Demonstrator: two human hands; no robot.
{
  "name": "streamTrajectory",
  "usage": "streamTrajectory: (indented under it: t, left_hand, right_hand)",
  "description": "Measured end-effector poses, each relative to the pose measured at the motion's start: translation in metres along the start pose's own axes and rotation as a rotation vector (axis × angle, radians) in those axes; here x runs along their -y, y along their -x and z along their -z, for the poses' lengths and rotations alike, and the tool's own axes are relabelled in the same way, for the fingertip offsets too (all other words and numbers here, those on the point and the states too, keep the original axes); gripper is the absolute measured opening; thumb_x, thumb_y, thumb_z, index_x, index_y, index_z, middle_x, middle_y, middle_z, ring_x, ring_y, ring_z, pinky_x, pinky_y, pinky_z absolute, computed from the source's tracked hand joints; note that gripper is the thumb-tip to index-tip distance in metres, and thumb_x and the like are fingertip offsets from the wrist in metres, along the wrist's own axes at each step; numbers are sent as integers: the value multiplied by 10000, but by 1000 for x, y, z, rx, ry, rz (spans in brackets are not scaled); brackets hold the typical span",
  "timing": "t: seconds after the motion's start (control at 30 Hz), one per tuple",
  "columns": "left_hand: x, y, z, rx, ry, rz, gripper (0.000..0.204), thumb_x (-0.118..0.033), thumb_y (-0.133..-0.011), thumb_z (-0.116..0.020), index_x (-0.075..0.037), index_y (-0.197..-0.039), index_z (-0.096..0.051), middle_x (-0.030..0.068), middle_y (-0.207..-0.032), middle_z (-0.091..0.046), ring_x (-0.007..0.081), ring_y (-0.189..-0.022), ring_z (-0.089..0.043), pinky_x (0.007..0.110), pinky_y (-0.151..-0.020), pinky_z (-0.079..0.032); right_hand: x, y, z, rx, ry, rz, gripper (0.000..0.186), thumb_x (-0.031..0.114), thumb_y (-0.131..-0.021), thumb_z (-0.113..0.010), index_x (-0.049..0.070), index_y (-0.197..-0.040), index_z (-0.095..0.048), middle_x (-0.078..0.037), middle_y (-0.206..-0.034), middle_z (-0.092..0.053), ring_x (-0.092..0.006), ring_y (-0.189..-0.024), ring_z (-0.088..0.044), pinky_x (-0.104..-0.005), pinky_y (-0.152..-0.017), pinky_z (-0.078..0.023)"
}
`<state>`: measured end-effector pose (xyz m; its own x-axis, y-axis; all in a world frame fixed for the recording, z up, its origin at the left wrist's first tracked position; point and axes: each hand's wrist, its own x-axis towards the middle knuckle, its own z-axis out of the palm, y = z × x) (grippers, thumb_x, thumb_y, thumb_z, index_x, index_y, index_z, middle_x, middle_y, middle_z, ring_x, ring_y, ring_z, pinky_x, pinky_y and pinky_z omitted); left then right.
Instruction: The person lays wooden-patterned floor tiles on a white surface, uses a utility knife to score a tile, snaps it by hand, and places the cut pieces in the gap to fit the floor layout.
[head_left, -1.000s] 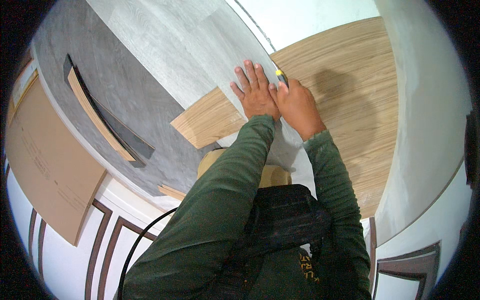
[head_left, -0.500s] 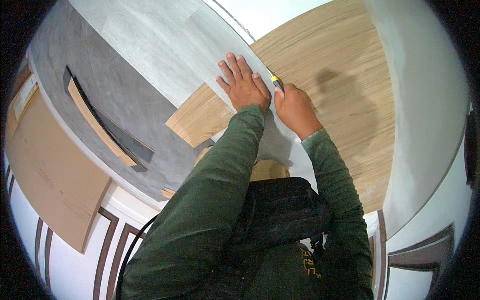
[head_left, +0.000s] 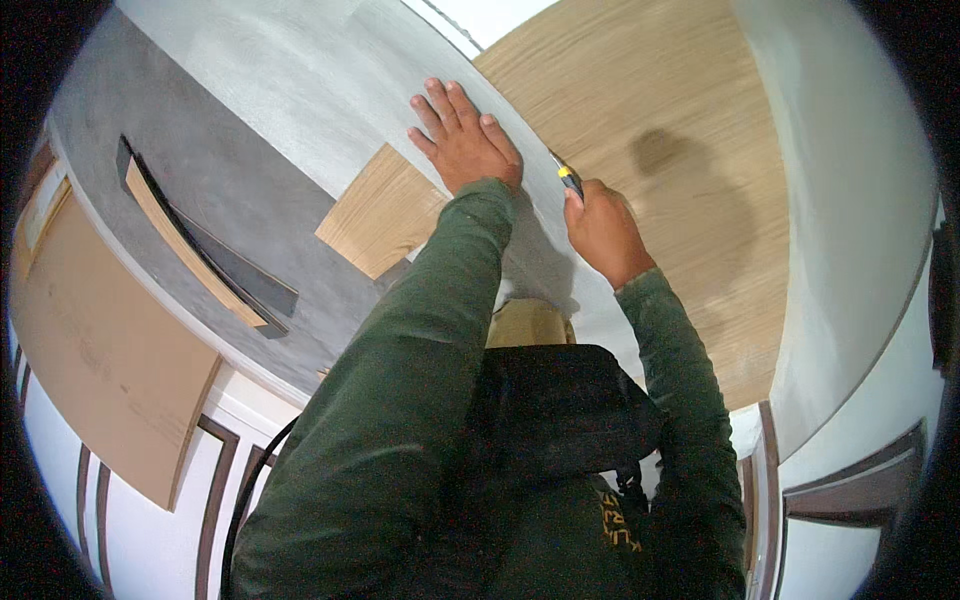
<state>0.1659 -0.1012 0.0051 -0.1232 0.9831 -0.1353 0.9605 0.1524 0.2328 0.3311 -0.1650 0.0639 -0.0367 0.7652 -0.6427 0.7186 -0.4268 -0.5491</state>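
As hands (head_left: pixel 467 152) sit apart, knife (head_left: pixel 571 181), woodgrain board (head_left: pixel 600 90)

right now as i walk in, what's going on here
A person's left hand lies flat, fingers spread, on a light grey board. The right hand grips what looks like a knife with a yellow and dark handle, its tip by the grey board's edge, next to a big wood-look board. Off to the left, thin strips lie on a darker grey surface.
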Motion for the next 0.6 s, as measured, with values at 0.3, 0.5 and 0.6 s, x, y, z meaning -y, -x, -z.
streamTrajectory:
  t: [0.3,0.5,0.6]
  left_hand:
    - [-5,1,-1,-21,22,-4,614,-294,-967,-325,34,-1486,-336,204,-1628,-154,451,-1496,-83,642,-1160,-61]
    - [-6,1,-1,-9,19,-5,622,-298,-964,-322,32,-1491,-324,204,-1626,-160,441,-1499,-75,639,-1163,-51]
    - [-3,4,-1,-22,-6,-12,624,-301,-967,-323,28,-1497,-314,200,-1627,-157,440,-1499,-73,637,-1166,-45]
  right_hand:
    - [-10,5,-1,14,-1,-20,329,277,-947,-582,-50,-911,-585,-309,-874,-637,-488,-827,-628,-560,-741,-494]
    - [-35,23,-2,33,7,-18,318,274,-955,-573,-44,-957,-571,-301,-870,-635,-501,-827,-620,-558,-734,-490]
    - [-47,27,0,47,-87,69,303,259,-958,-565,-42,-992,-561,-295,-864,-627,-500,-830,-617,-550,-729,-488]
